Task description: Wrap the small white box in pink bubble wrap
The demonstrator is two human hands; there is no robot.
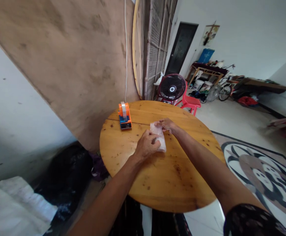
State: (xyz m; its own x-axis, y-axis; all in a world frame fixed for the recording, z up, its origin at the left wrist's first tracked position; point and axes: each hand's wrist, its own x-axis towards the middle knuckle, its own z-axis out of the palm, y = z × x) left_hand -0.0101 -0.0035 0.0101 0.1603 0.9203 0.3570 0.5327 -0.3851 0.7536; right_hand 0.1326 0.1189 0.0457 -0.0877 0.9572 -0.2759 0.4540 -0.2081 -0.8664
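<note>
A flat, whitish translucent bubble-wrap packet lies near the middle of the round wooden table. My left hand is on its left side, with thumb and fingers bent over the plastic and closed on it. At the far right corner, my right hand pinches the packet's edge. What the packet contains, if anything, cannot be made out. An orange and blue tape dispenser with a roll of clear tape stands beyond my left hand, close to the table's far left edge.
A brown board leans on the wall along the left. Behind the table are a round fan and a red plastic chair. Dark bags and white sacks lie on the left. A patterned floor design is at right.
</note>
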